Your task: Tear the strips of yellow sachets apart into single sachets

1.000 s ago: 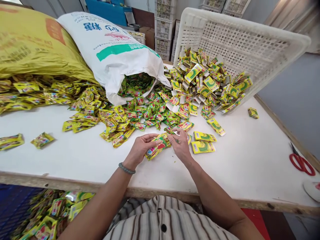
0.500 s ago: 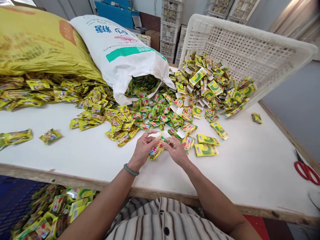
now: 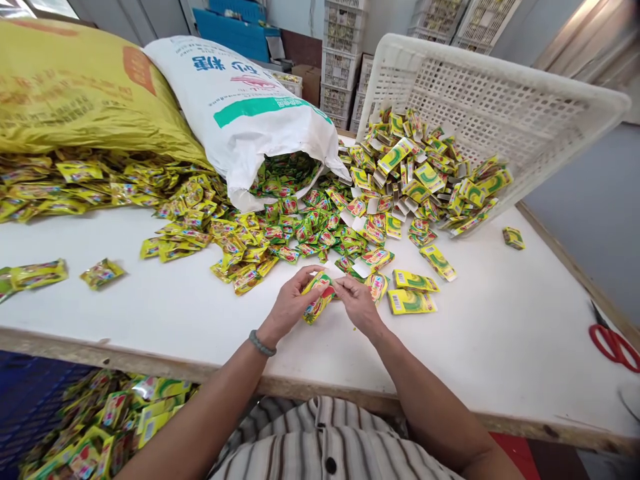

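Between my hands, just above the white table (image 3: 190,300), is a small yellow-green candy box (image 3: 316,305) with a red picture on its face. My left hand (image 3: 293,300) is closed around the box's left side, thumb on the front. At its upper right end, the fingertips of my right hand (image 3: 356,300) pinch the box's edge; the flap there is mostly hidden by the fingers. Right behind that hand lies another yellow box (image 3: 377,285). Small green sachets (image 3: 320,223) are heaped beyond my hands, with yellow sachets (image 3: 240,247) to their left.
A white sack (image 3: 240,100) spills green sachets beside a yellow sack (image 3: 85,87). A tipped white crate (image 3: 500,87) holds many small boxes. Flat yellow boxes (image 3: 413,301) lie right of my hands. Red-handled scissors (image 3: 613,343) rest near the right edge. Below left is a blue crate (image 3: 35,400).
The box has turned so more of its front shows. My left hand's thumb now lies across it, and my right fingers have moved to its upper end.
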